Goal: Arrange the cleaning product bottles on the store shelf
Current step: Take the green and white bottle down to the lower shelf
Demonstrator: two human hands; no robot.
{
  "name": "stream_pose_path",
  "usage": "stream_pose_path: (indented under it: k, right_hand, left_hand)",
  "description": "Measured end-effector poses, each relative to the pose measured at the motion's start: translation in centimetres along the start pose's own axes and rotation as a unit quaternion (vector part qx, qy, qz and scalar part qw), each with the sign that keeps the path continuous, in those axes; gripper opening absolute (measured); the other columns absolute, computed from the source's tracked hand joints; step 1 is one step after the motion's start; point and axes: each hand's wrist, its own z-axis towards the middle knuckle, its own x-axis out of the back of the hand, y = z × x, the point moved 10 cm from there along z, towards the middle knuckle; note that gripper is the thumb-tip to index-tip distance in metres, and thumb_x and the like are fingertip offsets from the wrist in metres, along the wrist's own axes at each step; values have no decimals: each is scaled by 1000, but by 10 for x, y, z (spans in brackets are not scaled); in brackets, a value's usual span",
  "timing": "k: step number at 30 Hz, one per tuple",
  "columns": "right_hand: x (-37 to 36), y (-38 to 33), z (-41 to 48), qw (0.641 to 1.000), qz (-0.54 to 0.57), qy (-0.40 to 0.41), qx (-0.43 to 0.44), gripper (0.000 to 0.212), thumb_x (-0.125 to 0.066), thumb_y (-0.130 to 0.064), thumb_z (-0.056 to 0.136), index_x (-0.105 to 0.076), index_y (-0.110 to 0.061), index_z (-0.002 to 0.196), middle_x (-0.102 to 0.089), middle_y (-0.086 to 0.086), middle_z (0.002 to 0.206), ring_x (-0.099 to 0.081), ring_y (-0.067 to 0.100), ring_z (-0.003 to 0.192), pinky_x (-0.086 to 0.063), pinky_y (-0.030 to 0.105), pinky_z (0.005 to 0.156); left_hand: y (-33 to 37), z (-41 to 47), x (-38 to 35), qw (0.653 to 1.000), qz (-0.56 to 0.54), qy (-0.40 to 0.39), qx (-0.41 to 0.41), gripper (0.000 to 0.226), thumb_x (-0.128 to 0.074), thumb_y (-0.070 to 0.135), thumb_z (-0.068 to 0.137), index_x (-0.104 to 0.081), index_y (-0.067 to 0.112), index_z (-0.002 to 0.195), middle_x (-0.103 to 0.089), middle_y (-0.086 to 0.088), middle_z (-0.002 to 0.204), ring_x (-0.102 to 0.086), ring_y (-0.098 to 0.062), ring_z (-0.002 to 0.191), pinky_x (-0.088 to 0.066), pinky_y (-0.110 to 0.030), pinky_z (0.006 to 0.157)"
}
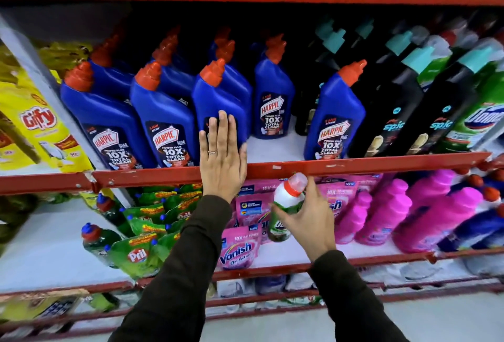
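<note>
I saw the left hand (222, 155) at frame centre, fingers together and flat against a blue bottle (218, 107). The right hand (305, 215), lower right of it, wrapped its fingers round a white-and-green bottle (287, 205) below the shelf rail (354, 165).

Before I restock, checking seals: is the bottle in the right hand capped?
Capped: the white bottle in the right hand carries a red-ringed cap on top.

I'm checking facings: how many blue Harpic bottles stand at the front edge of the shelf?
4 at the rail: far left, next, third under the left hand, one right of the gap. A fifth sits further back; more stand behind, partly hidden.
</note>
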Motion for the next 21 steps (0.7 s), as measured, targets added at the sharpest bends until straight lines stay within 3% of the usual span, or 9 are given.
stream_pose_path:
  k: [3,9,14,21]
  right_hand:
    - [-15,22,-6,999,-4,-28,-26,77,-91,-44,71,-53,-22,134,-73,3,115,-70,26,102,-58,35,81]
    - [-43,60,-27,996,-9,-59,-70,71,-89,-40,72,-54,-20,130,-73,4,112,-71,28,101,-51,31,73]
    - [-46,71,-29,995,10,-45,-83,75,-89,-44,71,-53,-20,132,-71,1,115,-70,20,100,-61,35,83]
    - [-50,81,-32,995,-8,-55,-88,92,-93,-55,60,-48,-23,134,-69,-1,119,-68,20,107,-62,39,90]
  left_hand:
    - [0,1,0,1000,5,-2,0,79,-35,33,108,16,10,162,29,-5,168,24,-20,158,14,-39,129]
    - [0,1,0,1000,-6,1,0,80,-37,32,107,17,10,162,30,-4,168,24,-19,157,14,-39,129]
    - [0,0,0,1000,-7,1,-3,80,-36,32,107,17,10,162,30,-4,168,24,-19,157,14,-39,129]
    - [0,1,1,1000,-15,4,-8,76,-32,32,109,17,10,162,30,-4,168,24,-19,157,14,-39,130]
